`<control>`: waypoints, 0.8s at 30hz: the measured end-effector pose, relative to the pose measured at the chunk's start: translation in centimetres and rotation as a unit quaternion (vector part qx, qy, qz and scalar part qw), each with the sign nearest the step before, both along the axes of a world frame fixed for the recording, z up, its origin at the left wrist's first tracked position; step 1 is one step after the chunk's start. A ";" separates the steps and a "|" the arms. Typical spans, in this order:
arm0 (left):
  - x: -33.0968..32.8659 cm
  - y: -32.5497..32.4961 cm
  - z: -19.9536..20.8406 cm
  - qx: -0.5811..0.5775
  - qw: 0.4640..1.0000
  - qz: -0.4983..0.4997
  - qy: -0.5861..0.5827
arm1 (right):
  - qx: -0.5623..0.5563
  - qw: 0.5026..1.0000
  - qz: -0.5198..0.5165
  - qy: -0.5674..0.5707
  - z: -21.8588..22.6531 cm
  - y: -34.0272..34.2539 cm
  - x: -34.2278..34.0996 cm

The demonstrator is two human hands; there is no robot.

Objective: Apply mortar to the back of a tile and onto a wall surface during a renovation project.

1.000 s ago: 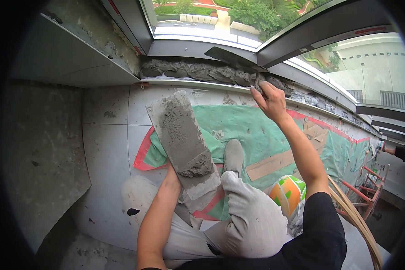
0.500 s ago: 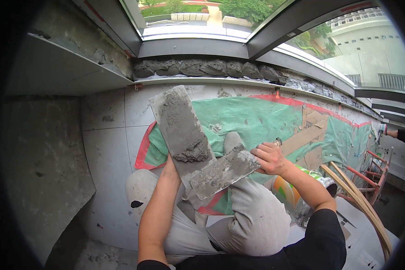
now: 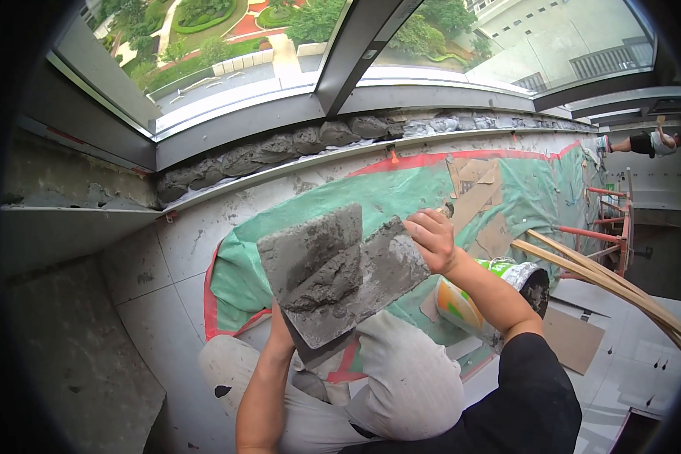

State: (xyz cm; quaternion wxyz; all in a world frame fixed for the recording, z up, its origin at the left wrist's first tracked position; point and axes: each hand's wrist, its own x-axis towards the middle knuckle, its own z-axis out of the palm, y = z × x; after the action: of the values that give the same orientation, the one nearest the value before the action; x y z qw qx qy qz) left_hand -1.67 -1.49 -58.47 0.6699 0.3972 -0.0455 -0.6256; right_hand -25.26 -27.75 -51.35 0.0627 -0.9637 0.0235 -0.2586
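My right hand [image 3: 431,240] is closed on the handle of a flat plastering trowel [image 3: 397,265], whose grey-smeared blade meets the right side of a mortar board [image 3: 291,250]. A rough lump of wet grey mortar [image 3: 325,284] lies on the board, beside the blade. My left hand [image 3: 278,333] supports the board from beneath; the board hides its fingers. Both tools are above my bent legs. Beyond them, a row of mortar lumps [image 3: 257,151] fills the gap between the window frame and a pale ledge strip.
A green sheet with red edges [image 3: 280,216] covers part of the tiled floor. At right are a tipped bucket [image 3: 480,299], wooden strips [image 3: 609,280], cardboard [image 3: 477,189] and a red metal frame [image 3: 609,231]. A concrete wall [image 3: 76,348] stands left. Another person [image 3: 647,144] is far right.
My view has swung right. The mortar board has turned and tilted, and the trowel blade has moved up along its right side. The other person shows more fully.
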 end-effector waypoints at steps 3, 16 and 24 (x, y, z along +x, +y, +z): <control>1.1 -0.5 0.2 -0.001 0.979 -0.091 -0.180 | -0.039 0.998 -0.037 -0.028 6.1 -2.9 -1.7; 4.9 -3.0 -4.4 0.098 0.965 -0.039 -0.240 | -0.001 0.968 -0.246 0.049 -10.2 -22.2 -8.5; 5.2 -1.8 -3.4 0.153 0.975 0.014 -0.161 | -0.014 0.941 -0.325 0.095 -6.4 -20.3 -8.8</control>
State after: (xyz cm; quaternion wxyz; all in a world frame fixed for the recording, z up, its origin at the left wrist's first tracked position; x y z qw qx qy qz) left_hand 3.52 -3.32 -61.84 0.5937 0.5915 -0.0506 -0.5431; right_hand -34.08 -48.03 -57.76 -0.0407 -0.9244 0.3381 -0.1719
